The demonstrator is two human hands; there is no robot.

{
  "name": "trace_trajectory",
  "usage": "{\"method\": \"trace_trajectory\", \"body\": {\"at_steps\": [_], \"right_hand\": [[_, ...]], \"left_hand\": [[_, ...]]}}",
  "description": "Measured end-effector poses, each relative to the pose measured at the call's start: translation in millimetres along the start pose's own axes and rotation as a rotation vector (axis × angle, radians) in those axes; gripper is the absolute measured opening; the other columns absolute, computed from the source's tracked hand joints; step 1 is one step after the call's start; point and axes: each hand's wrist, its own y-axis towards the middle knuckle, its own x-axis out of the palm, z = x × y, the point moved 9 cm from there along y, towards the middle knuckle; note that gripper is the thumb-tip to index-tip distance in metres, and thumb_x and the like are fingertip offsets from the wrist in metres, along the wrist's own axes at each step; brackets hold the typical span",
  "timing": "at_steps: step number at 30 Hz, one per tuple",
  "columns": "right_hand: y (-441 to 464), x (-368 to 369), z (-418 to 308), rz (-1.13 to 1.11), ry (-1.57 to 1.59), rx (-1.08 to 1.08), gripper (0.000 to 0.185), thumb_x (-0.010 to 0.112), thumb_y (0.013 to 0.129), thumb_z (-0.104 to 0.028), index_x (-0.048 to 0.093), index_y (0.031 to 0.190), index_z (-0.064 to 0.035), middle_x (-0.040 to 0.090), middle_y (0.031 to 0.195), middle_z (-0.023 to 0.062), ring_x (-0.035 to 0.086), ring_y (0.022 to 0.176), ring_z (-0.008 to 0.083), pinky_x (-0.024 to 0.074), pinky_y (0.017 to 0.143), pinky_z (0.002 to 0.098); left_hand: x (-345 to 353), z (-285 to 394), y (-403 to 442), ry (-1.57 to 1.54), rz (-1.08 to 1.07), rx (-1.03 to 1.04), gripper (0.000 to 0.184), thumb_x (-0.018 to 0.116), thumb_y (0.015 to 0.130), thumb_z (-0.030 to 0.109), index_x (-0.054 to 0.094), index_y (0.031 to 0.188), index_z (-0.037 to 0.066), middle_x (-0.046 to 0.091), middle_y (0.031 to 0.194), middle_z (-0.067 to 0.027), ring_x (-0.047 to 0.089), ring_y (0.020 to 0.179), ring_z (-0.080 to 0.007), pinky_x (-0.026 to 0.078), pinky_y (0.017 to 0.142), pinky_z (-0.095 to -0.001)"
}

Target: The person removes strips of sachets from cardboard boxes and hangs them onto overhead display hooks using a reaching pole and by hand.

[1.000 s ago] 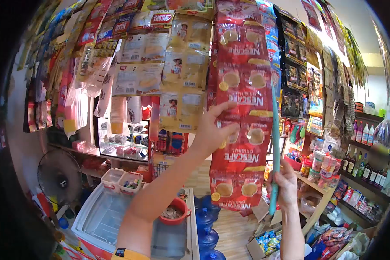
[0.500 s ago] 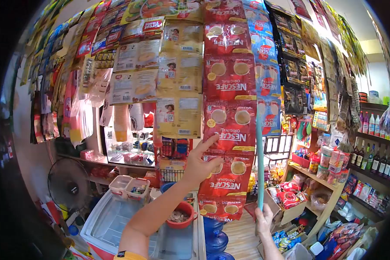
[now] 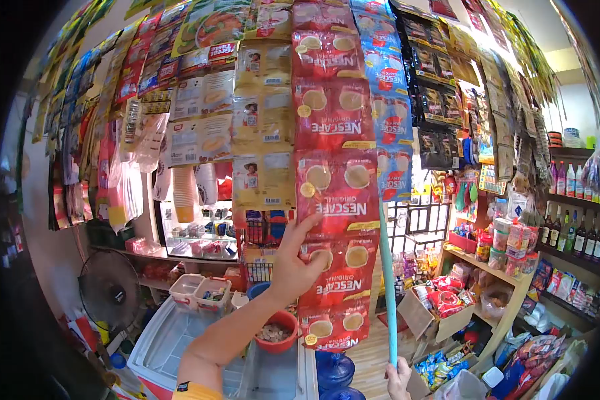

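My left hand [image 3: 299, 259] reaches up to the long strip of red Nescafe Original coffee sachets [image 3: 337, 273]. Its index finger and thumb are spread over the front of the strip near the left edge; its other fingers are hidden. At the lower right my right hand [image 3: 399, 378] is closed around a thin teal pole [image 3: 387, 287]. The pole rises along the right side of the red strip, and its upper end is hidden behind the sachets. Beside the red strip hang gold sachets [image 3: 263, 180] on the left and blue Nescafe sachets [image 3: 393, 120] on the right.
A glass-topped freezer [image 3: 157, 347] carries plastic tubs [image 3: 187, 289] and a red pot of coins [image 3: 278, 331]. Blue water jugs [image 3: 335, 370] stand on the floor. An open carton [image 3: 413, 313] and a wooden shelf [image 3: 507, 283] are at right; a fan [image 3: 110, 290] at left.
The red strip and my left hand have shifted left and slightly down in view. My right hand has dropped lower, the pole still in its grasp and now more tilted.
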Motion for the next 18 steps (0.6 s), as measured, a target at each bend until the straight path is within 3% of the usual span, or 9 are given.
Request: {"method": "trace_trajectory", "body": {"at_steps": [1,4,7,10,18], "right_hand": [[10.4,10.5,-2.4,0.023,0.187,0.059,0.016,0.054,0.083,-0.018,0.049,0.081,-0.0032,0.047,0.059,0.0011,0.044,0.046,0.0071,0.0362,0.041,0.0211],[52.1,21.0,-49.4,0.004,0.147,-0.039,0.016,0.054,0.083,-0.013,0.054,0.09,0.0011,0.046,0.057,-0.0018,0.043,0.047,0.0054,0.0354,0.042,0.0218],[95.7,33.0,-99.4,-0.032,0.238,-0.037,0.017,0.052,0.085,-0.017,0.053,0.089,-0.0004,0.046,0.058,-0.001,0.042,0.047,0.0052,0.0353,0.042,0.0206],[132.4,44.1,-135.9,-0.059,0.374,-0.069,0.015,0.051,0.086,-0.017,0.051,0.089,-0.0023,0.045,0.059,-0.001,0.041,0.044,0.0054,0.0341,0.04,0.0201],[198.2,55.8,-224.8,-0.076,0.322,-0.057,0.017,0.049,0.089,-0.021,0.05,0.084,-0.0046,0.044,0.058,-0.0013,0.039,0.043,0.0064,0.0329,0.037,0.0201]], "left_hand": [[1.6,13.0,7.6,0.038,0.04,0.04,0.058,0.064,0.069,0.004,0.047,0.124,0.003,0.054,0.108,-0.01,0.053,0.101,-0.0177,0.042,0.088,-0.0294],[11.8,32.7,38.1,0.011,0.071,0.093,0.059,0.063,0.067,0.002,0.047,0.124,0.002,0.054,0.109,-0.0131,0.053,0.101,-0.0222,0.041,0.09,-0.0317],[18.2,43.3,79.6,-0.009,0.104,0.202,0.061,0.061,0.066,0.002,0.047,0.126,0.002,0.055,0.111,-0.0148,0.054,0.102,-0.0222,0.041,0.089,-0.0317],[13.2,55.6,125.5,0.03,0.127,0.219,0.063,0.063,0.064,0.002,0.048,0.125,0.002,0.057,0.109,-0.0149,0.055,0.1,-0.0197,0.043,0.086,-0.0294],[8.9,52.9,227.5,-0.071,0.117,0.27,0.069,0.067,0.056,-0.002,0.048,0.122,-0.006,0.061,0.102,-0.0123,0.058,0.086,-0.015,0.047,0.075,-0.0261]]}}
